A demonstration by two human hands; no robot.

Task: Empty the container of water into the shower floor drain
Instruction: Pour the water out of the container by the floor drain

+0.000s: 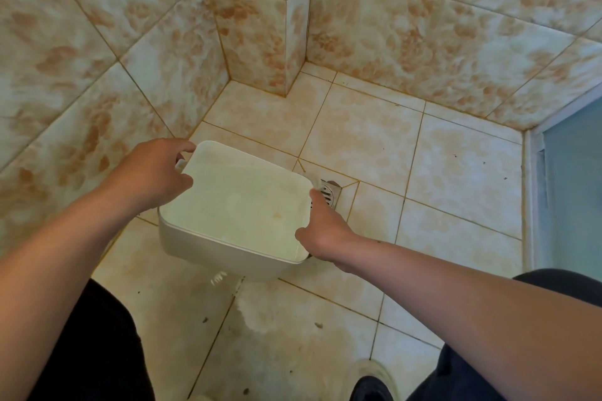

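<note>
A white square plastic container [234, 205] with water in it is held a little above the tiled shower floor [456, 179]. My left hand [153, 172] grips its far left rim by a small handle. My right hand [322, 228] grips the right rim. The container tilts toward its far right corner, where a little water spills over. Just beyond that corner lies the metal floor drain [329, 193], partly hidden by the container and my right thumb. A wet patch [260, 309] marks the floor below the container.
Marbled beige wall tiles close the corner at left and back, with a jutting tiled column [277, 42]. A pale blue shower door with a white frame [534, 192] stands at right. My dark trouser legs and a shoe [371, 384] are at the bottom.
</note>
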